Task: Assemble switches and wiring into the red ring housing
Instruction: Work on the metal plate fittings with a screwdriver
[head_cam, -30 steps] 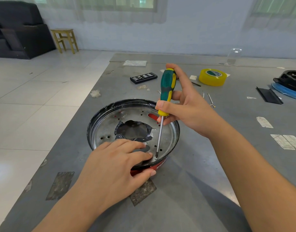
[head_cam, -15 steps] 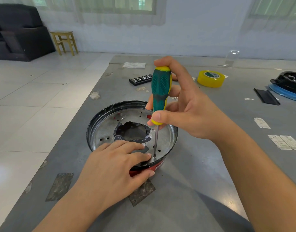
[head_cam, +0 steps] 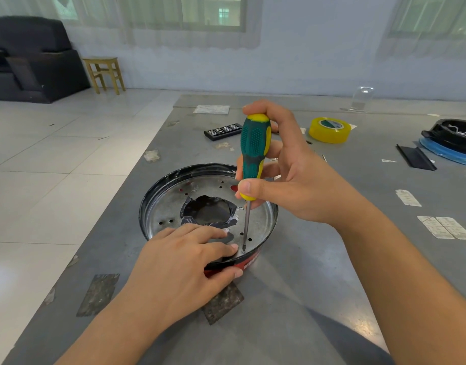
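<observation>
My right hand (head_cam: 287, 180) grips the green-and-yellow-handled screwdriver (head_cam: 253, 156), fingers wrapped round its handle. It now stands nearly upright, where a second ago it leaned away. The tip sits on the silver perforated metal plate (head_cam: 258, 219), just beside my left fingertips (head_cam: 233, 247). My left hand (head_cam: 179, 262) lies flat, fingers spread, thumb against the wall of the round red ring housing (head_cam: 249, 263), which rests on the grey table (head_cam: 318, 299). I judge a screw is being driven; I cannot make one out.
</observation>
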Motion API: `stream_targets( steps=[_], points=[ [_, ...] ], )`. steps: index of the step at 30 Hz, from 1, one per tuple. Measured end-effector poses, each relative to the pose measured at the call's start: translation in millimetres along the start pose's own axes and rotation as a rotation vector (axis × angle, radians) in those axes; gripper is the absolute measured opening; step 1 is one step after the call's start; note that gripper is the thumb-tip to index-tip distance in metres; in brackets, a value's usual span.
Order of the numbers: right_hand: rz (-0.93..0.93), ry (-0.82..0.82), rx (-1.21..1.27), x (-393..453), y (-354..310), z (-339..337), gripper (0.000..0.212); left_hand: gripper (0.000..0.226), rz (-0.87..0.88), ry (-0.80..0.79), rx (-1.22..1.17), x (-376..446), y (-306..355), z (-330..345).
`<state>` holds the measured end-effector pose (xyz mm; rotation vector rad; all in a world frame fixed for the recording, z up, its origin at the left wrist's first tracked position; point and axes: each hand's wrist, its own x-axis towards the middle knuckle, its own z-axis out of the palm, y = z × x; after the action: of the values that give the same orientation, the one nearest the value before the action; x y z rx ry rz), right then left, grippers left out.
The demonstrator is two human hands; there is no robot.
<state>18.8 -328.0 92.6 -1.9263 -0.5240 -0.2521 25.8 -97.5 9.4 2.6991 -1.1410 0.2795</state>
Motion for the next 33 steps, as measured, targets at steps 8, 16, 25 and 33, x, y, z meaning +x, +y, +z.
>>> stream_targets(
  steps=[8,16,25,33],
  points=[
    [-0.063,0.008,-0.028,0.0,-4.3,4.7,0.083,0.050,0.008,0.012,-0.005,0.1,-1.0,1.8],
    [-0.169,0.146,-0.414,-4.5,-18.8,12.4,0.067,0.048,0.020,0.018,-0.015,0.5,-1.7,3.4],
    [-0.119,0.207,-0.313,-2.2,-33.3,18.7,0.019,0.048,0.024,0.040,-0.019,0.4,-1.8,4.5],
    [-0.075,0.342,-0.517,12.7,-29.8,15.3,0.023,0.048,0.018,0.034,-0.027,-0.1,-2.7,3.8]
  ],
)
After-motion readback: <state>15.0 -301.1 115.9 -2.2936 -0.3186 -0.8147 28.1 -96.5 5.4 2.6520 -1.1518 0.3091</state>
